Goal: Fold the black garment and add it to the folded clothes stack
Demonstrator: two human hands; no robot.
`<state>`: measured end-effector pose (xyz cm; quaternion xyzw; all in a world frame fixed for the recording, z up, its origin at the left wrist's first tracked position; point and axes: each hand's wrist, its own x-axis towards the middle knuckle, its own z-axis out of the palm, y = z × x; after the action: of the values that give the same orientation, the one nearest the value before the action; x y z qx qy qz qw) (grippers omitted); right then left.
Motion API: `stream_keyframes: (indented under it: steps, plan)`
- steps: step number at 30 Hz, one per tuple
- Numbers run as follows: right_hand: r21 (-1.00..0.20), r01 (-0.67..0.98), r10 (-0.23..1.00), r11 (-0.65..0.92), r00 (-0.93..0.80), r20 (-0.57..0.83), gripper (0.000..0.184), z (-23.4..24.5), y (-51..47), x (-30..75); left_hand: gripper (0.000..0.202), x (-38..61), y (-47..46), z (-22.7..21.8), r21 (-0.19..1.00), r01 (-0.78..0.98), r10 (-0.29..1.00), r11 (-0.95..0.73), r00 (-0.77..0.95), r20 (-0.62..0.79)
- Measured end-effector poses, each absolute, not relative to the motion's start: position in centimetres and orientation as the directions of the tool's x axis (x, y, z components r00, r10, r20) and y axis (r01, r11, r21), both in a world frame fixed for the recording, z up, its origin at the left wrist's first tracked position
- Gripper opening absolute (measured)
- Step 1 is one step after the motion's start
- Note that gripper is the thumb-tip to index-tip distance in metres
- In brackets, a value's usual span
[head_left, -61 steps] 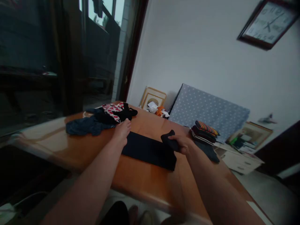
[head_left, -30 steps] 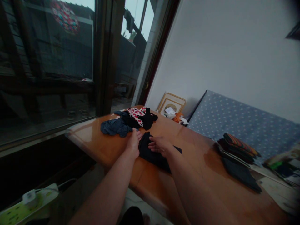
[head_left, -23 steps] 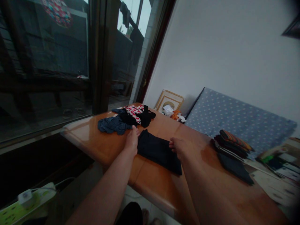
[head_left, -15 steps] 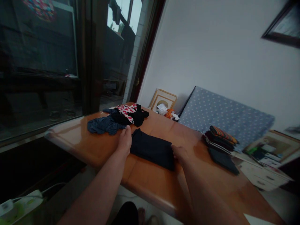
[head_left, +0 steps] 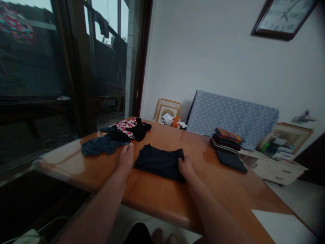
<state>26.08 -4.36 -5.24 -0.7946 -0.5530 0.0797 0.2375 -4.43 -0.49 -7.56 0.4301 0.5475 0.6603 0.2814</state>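
Observation:
A dark navy folded garment lies as a flat rectangle on the wooden table. My right hand pinches its far right corner, which is lifted a little. Just off the garment's left end is my left hand, fingers stretched forward and nothing visible in it. Beyond that hand rests a loose heap: a crumpled blue-grey cloth and a black garment with a red and white print.
A stack of folded clothes, striped on top, stands at the right beside a folded dark grey garment. A white sheet covers the near right corner. Behind are a dotted blue cloth cover and a white drawer cabinet.
The view has swung right and levelled. My right hand now raises the garment's far right corner, which lay flat before. My left hand has come slightly away from the left end.

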Motion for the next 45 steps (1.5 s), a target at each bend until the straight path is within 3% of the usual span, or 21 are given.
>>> stream_keyframes:
  steps: [9,14,17,22,26,34,38,42,45]
  plan:
    - [-0.421,0.840,0.899,-0.342,0.423,0.113,0.029,-6.2,-7.4,39.1,0.036,-0.8,-2.0,-5.0,0.856,0.400,0.871,-0.329,-0.222,0.438]
    - [-0.450,0.797,0.865,-0.402,0.492,0.099,0.044,-6.0,-8.7,41.9,0.028,5.5,-1.9,-2.5,0.836,0.374,0.885,-0.402,-0.077,0.460]
    - [-0.425,0.813,0.842,-0.398,0.508,0.182,0.047,-4.7,-8.9,41.4,0.024,9.4,-1.3,-2.0,0.814,0.336,0.869,-0.473,0.028,0.494]
    - [-0.357,0.924,0.921,-0.135,0.250,0.300,0.043,-2.9,-8.2,39.1,0.035,13.5,-1.1,-2.9,0.692,0.473,0.838,-0.545,0.290,0.462]
    - [-0.277,0.961,0.980,-0.024,0.078,0.184,0.051,-4.4,-7.8,38.1,0.043,13.8,-1.3,-4.9,0.537,0.648,0.841,-0.540,0.434,0.322]
    - [-0.220,0.967,0.990,-0.129,0.137,0.019,0.063,-7.0,-7.9,40.4,0.060,12.2,-1.8,-6.7,0.465,0.734,0.863,-0.495,0.478,0.165]
    - [-0.224,0.960,0.981,-0.165,0.183,0.065,0.060,-6.1,-8.7,40.5,0.065,12.3,-1.8,-6.7,0.452,0.740,0.857,-0.498,0.499,0.127]
    - [-0.288,0.957,0.966,0.015,0.061,0.252,0.053,-3.8,-10.4,38.5,0.066,12.4,-1.3,-7.3,0.452,0.746,0.862,-0.490,0.491,0.125]
    - [-0.339,0.912,0.959,0.230,-0.153,0.237,0.053,-1.9,-12.2,36.2,0.063,12.4,-1.1,-7.7,0.485,0.726,0.865,-0.487,0.479,0.151]
